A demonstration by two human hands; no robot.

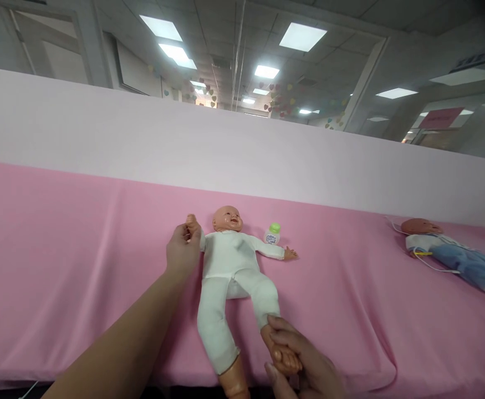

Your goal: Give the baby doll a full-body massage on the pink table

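A baby doll [230,255] in a white bodysuit lies on its back, its head toward the wall. My left hand [182,249] is closed around the doll's raised hand and forearm on the left. Down at the front, my right hand [304,360] grips the doll's foot [286,357] on the right, fingers around the ankle and thumb below the sole. The doll's other foot is cut off by the bottom edge of the view. Beside its head stands a small clear bottle [272,234] with a green cap, close to the outstretched arm.
A pink cloth [80,266] with folds covers the long table. Far right lies a second doll [454,255] in blue and white clothes, with thin white tubing and a yellow piece on it. A low white wall [225,149] runs behind, with glass panels above.
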